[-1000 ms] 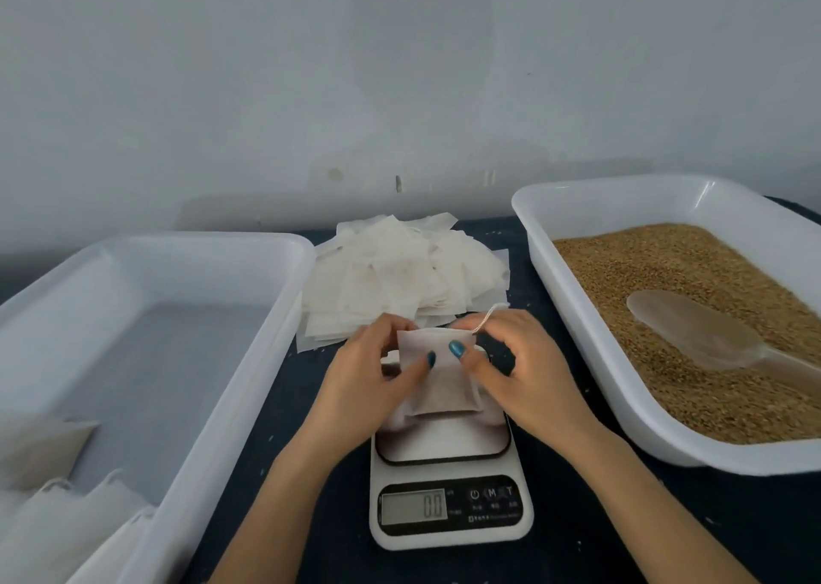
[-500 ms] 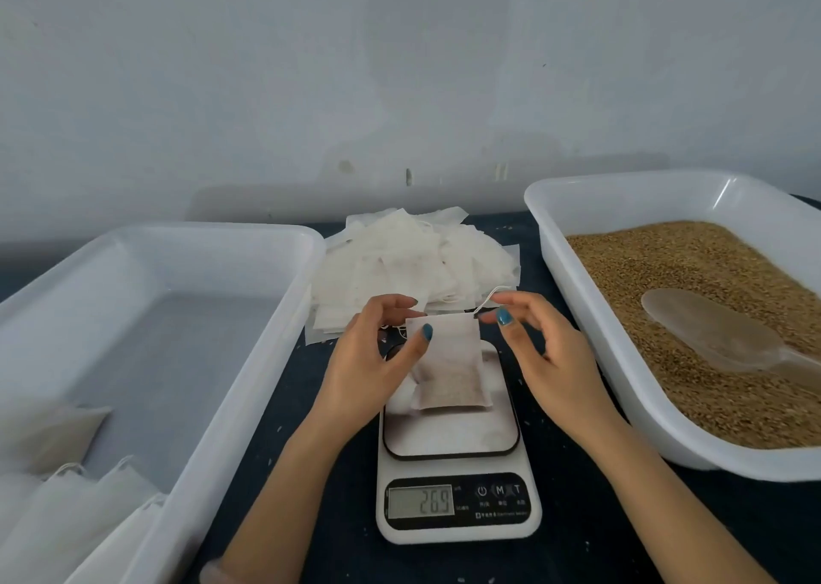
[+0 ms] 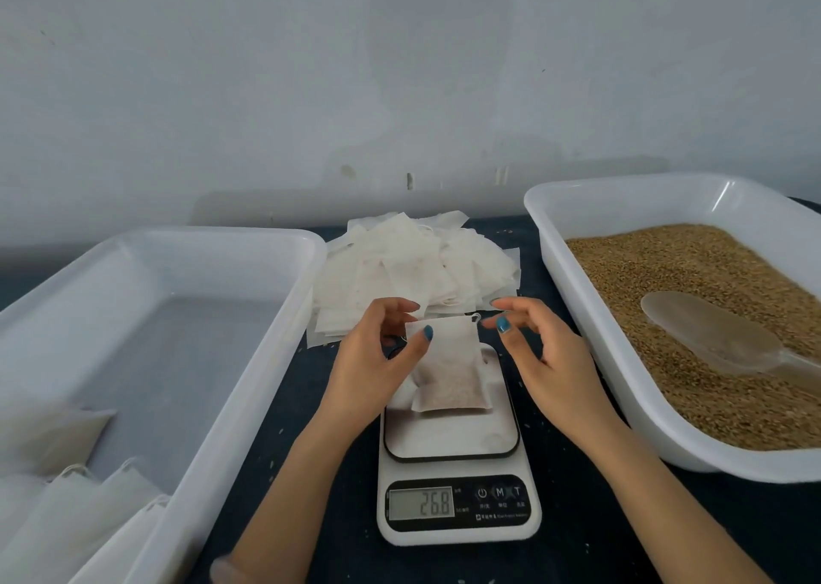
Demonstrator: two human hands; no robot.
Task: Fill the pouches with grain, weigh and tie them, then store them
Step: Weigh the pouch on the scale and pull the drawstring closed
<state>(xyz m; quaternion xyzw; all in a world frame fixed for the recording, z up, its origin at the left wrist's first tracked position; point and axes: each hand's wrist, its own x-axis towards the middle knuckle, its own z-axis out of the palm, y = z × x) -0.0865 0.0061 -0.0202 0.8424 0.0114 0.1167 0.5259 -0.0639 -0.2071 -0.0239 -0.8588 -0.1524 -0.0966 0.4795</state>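
Pouch (image 3: 448, 374): part-filled with grain, its lower edge resting on the scale (image 3: 457, 445) platform.
Left hand (image 3: 377, 361): thumb and fingers pinch the pouch's upper left corner.
Right hand (image 3: 542, 361): fingers relaxed, holding nothing, just beside the drawstring loop (image 3: 476, 316).
Display (image 3: 422, 502): reads 26.8.
Change: one second ago both hands held the pouch and the display read 0.0. The right hand has since let go.
Meaning: weighing appears under way. Tying and storing in the left tray (image 3: 266, 348) remain.
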